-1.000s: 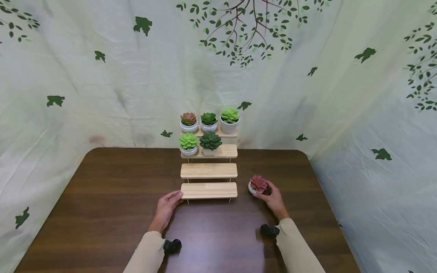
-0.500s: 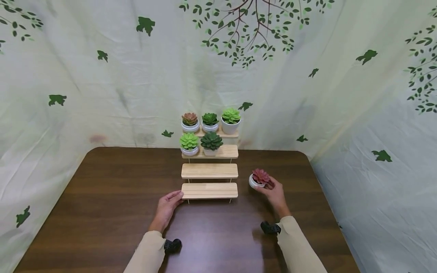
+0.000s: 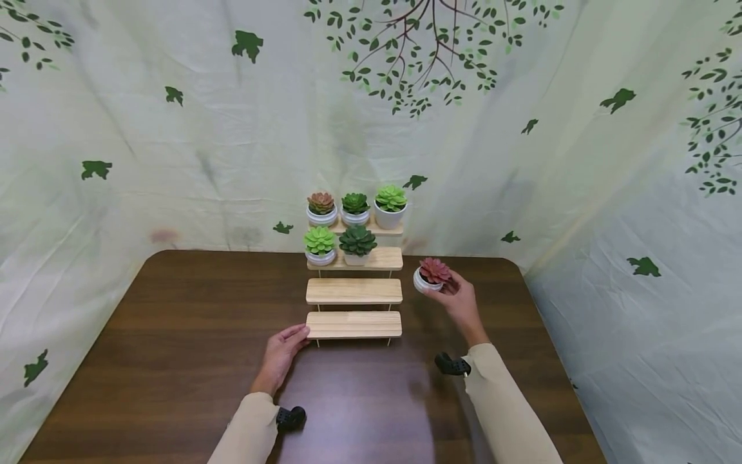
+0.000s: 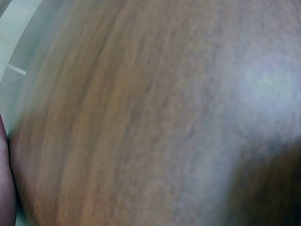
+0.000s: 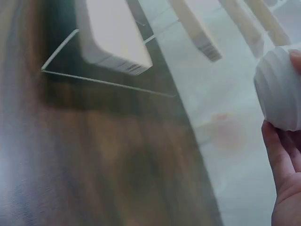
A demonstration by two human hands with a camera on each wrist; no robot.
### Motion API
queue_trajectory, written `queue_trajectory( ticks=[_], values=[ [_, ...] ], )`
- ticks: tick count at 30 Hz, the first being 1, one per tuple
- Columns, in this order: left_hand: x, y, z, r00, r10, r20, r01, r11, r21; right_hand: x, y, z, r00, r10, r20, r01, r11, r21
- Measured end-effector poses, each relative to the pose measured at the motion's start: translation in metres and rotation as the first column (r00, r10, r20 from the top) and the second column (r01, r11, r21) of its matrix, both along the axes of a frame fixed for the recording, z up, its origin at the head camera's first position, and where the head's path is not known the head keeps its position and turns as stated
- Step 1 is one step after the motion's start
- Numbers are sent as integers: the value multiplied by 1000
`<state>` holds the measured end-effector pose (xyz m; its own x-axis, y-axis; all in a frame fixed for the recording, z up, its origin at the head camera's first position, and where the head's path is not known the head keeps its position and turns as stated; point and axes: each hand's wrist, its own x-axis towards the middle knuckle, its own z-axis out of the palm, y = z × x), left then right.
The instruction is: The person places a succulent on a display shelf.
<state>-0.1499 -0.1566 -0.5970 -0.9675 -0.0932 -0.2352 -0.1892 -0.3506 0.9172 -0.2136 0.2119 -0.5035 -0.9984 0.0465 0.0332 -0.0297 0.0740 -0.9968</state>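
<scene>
My right hand (image 3: 462, 303) holds a small potted succulent (image 3: 433, 270) with red leaves by its white ribbed pot (image 5: 280, 89), raised to the right of a tiered wooden stand (image 3: 353, 292). The pot is tilted a little to the left, fingers and thumb around its side. My left hand (image 3: 281, 354) pinches the left end of the lowest shelf (image 3: 354, 325); only its edge shows in the left wrist view. Two succulents, one light green (image 3: 320, 240) and one dark green (image 3: 357, 240), stand on the second shelf from the top, at its left and middle.
On the top shelf are a brownish succulent (image 3: 321, 203), a green one (image 3: 355, 203) and a bright green one (image 3: 391, 199). The stand rests on thin wire legs (image 5: 108, 84). Behind the brown table (image 3: 197, 335) hangs a leaf-printed cloth (image 3: 261, 142).
My right hand has lifted the red succulent and carried it away from me, slightly left, toward the level of the second shelf. The left hand has stayed at the stand's corner.
</scene>
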Motion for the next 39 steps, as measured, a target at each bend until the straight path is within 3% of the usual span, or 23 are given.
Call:
queue_trajectory(
  ticks=[8,15,25,32,39],
  values=[
    [1,-3,-2,1000,2,-14,-2,1000,-6,-18,-22,24,995,43,-86,-39,998,48],
    [2,-2,-1,1000,15,5,-15,1000,3,-29,-40,35,994,60,-92,-54,997,63],
    [1,2,-4,1000,12,25,-12,1000,-8,-39,-58,36,993,94,-67,-89,994,66],
    [2,1,-4,1000,10,18,-10,1000,-8,-46,-66,32,986,111,-128,-96,989,116],
    [-1,1,-1,1000,8,26,-7,1000,-26,-44,-73,41,987,121,-102,-112,990,89]
  ],
)
